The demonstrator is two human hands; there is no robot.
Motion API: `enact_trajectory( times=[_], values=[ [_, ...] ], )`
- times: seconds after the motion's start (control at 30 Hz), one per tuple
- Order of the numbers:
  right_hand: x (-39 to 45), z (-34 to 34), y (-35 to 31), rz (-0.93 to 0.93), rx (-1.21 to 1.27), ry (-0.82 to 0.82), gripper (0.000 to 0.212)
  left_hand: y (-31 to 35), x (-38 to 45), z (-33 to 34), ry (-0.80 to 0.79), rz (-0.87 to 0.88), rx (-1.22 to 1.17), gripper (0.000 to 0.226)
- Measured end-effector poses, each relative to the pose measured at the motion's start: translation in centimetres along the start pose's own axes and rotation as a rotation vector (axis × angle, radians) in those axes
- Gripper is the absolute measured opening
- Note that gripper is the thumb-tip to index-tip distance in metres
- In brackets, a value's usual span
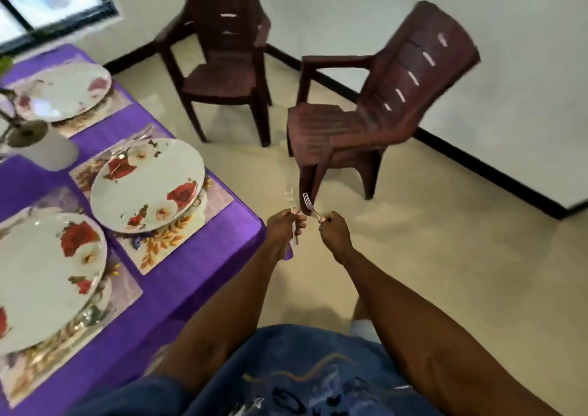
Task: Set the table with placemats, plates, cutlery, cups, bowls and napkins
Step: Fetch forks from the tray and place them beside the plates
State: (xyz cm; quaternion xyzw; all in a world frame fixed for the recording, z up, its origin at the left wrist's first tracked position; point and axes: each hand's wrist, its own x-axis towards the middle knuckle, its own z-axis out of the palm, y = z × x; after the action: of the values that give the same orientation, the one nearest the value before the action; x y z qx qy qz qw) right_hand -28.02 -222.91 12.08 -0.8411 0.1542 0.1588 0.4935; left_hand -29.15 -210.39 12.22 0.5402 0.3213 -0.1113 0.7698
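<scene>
Head view: left hand (284,224) gripping one fork (290,204), tines up. Right hand (334,228) just beside it, pinching a second fork (308,205) by its handle. Both held off the table corner (251,224), left of them; nearest plate (147,184) farther left.

Shiny metal forks (308,206), glossy ceramic plates (146,185), purple cloth tablecloth (191,269), plastic chairs (375,110)

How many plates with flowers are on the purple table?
3. One plate is far by the window, one in the middle, one nearest, cut off by the picture's left edge. More may sit out of view to the left.
</scene>
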Motion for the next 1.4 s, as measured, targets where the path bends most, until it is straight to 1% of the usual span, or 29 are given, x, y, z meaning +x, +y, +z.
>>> enact_trajectory(
  times=[0.07, 0.13, 0.23, 0.3, 0.43, 0.57, 0.7, 0.8, 0.9, 1.0, 1.07, 1.13, 1.2, 1.3, 1.4],
  values=[
    [2.3, -2.0, -1.2, -0.05, -0.086, -0.069, 0.012, 0.7, 0.9, 1.8, 0.149, 0.033, -0.003, 0.021],
    [5.0, -4.0, -2.6, -0.081, -0.143, -0.157, 0.012, 1.6, 1.6, 3.8, 0.263, 0.05, -0.067, 0.026],
    [8.4, -5.3, -4.6, -0.136, -0.194, -0.251, 0.011, 3.2, 2.2, 5.6, 0.384, 0.072, -0.167, 0.02],
    [10.1, -5.0, -6.2, -0.173, -0.202, -0.32, 0.01, 4.2, 2.9, 5.7, 0.506, 0.09, -0.223, 0.015],
    [12.8, -2.4, -9.4, -0.24, -0.291, -0.473, 0.011, 5.9, 5.1, 4.9, 0.767, 0.15, -0.408, 0.011],
    [15.3, 1.2, -12.2, -0.321, -0.364, -0.615, 0.013, 7.1, 7.9, 3.5, 0.953, 0.206, -0.582, 0.013],
    [18.1, 5.1, -15.7, -0.404, -0.433, -0.729, 0.015, 9.0, 10.9, 1.4, 1.152, 0.219, -0.716, 0.015],
    [19.8, 7.9, -18.6, -0.447, -0.487, -0.745, 0.014, 10.8, 11.9, -0.7, 1.309, 0.211, -0.749, 0.015],
    [20.0, 11.1, -21.8, -0.517, -0.496, -0.758, 0.015, 12.9, 11.8, -3.5, 1.478, 0.202, -0.745, 0.025],
    [18.4, 14.3, -24.2, -0.614, -0.48, -0.83, 0.015, 14.4, 10.7, -5.1, 1.647, 0.15, -0.753, 0.03],
    [17.2, 16.1, -25.2, -0.669, -0.464, -0.895, 0.016, 15.1, 10.4, -5.9, 1.697, 0.136, -0.783, 0.03],
    [15.9, 18.1, -26.1, -0.739, -0.491, -0.977, 0.019, 15.2, 10.5, -6.9, 1.743, 0.137, -0.867, 0.03],
    [15.1, 19.7, -26.7, -0.813, -0.544, -1.056, 0.019, 15.2, 10.7, -7.6, 1.778, 0.105, -0.959, 0.028],
    [15.0, 21.8, -27.8, -0.932, -0.637, -1.155, 0.018, 15.3, 10.4, -9.2, 1.845, 0.11, -1.05, 0.019],
    [15.8, 23.4, -29.0, -0.992, -0.704, -1.219, 0.021, 15.3, 9.6, -10.1, 1.912, 0.124, -1.12, 0.019]
  ],
)
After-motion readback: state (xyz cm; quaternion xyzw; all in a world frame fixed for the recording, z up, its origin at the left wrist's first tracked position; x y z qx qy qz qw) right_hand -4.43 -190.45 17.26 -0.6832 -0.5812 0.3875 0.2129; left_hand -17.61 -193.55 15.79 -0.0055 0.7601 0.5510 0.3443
